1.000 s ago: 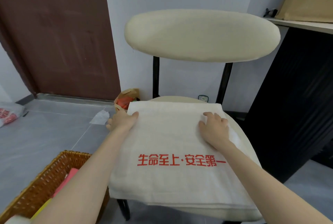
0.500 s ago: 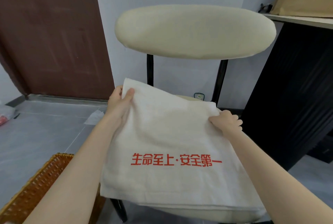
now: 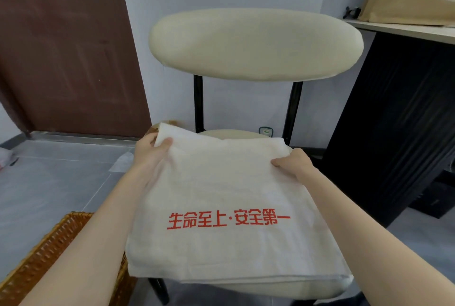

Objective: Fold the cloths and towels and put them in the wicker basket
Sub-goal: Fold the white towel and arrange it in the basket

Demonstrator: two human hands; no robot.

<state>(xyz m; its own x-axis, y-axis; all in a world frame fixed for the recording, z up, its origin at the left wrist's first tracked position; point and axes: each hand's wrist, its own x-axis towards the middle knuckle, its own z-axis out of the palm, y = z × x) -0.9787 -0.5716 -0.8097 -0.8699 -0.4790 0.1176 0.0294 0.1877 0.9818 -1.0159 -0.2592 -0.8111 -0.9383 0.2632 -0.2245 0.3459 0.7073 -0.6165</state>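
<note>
I'm pinching the far corners of the towel (image 3: 221, 190), hands apart: left hand (image 3: 149, 151) holding one raised, right hand (image 3: 294, 163) gripping the other lower. It's lying folded on the chair (image 3: 256, 44) seat, looking soft, thick and floppy, so corners are offering the best hold.

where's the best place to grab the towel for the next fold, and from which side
Take the towel by its two far corners, coming in from the left and right edges, as the left hand and right hand do. It lies flat on the chair, far edge free, so those corners should lift cleanly.
</note>
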